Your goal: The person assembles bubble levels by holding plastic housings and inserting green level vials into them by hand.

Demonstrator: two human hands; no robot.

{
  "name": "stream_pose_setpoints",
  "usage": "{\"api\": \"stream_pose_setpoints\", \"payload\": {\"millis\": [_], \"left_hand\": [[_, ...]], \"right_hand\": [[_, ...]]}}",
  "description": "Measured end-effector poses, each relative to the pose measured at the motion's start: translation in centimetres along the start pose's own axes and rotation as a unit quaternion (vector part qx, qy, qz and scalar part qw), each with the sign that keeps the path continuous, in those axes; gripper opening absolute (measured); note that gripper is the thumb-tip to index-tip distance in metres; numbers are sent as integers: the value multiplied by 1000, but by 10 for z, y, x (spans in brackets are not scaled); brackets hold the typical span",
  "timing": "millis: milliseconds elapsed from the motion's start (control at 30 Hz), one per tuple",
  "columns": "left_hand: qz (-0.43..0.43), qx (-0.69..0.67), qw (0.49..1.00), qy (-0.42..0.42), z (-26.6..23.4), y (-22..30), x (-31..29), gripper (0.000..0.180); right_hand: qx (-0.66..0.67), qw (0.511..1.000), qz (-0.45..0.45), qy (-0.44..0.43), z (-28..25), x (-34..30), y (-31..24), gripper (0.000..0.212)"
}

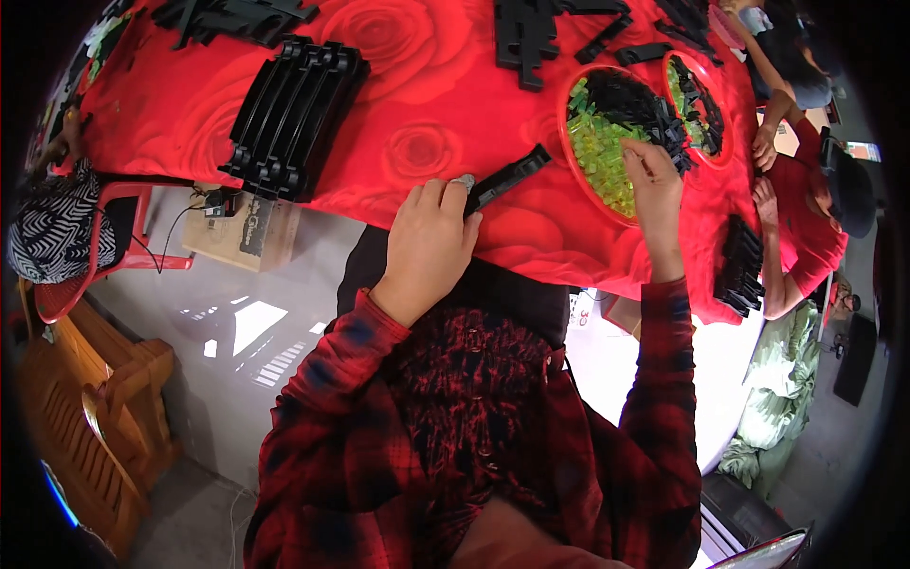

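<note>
My left hand (428, 242) is closed round one end of a long black plastic piece (509, 178), which points away to the upper right just above the red cloth. A ring shows on one of its fingers. Over the near right part of a round red-rimmed tray (566, 133) is my right hand (656, 194), thumb and fingers pinched together. Whatever is between those fingertips is too small to make out. Inside the tray, small yellow-green pieces (599, 152) fill the left side and small black pieces (630, 100) the other.
A stack of long black pieces (299, 119) lies left on the red tablecloth (417, 152). More black parts (526, 43) lie at the far side. A second red-rimmed tray (728, 142) stands at right, beside a person in red (806, 209). Another person (62, 228) sits left.
</note>
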State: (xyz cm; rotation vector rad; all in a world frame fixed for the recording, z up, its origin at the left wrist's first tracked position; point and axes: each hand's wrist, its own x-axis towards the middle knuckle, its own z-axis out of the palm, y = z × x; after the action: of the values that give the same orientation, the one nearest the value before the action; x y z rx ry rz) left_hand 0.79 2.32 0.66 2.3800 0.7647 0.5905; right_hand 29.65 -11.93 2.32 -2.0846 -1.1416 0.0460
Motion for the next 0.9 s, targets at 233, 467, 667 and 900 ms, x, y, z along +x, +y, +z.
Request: {"api": "stream_pose_setpoints", "payload": {"millis": [233,467,667,900], "left_hand": [[13,-62,997,41,-9,12,-13,36],[68,-163,983,53,-10,25,-23,40],[-215,-683,650,-255,-33,18,-26,53],[-240,-788,482,-299,-9,9,-33,48]], "right_hand": [[7,999,-19,39,4,-24,-71,30],[295,941,142,-83,30,-49,-131,49],[357,923,131,-61,22,-49,-140,47],[227,969,84,-45,25,-55,-147,43]]}}
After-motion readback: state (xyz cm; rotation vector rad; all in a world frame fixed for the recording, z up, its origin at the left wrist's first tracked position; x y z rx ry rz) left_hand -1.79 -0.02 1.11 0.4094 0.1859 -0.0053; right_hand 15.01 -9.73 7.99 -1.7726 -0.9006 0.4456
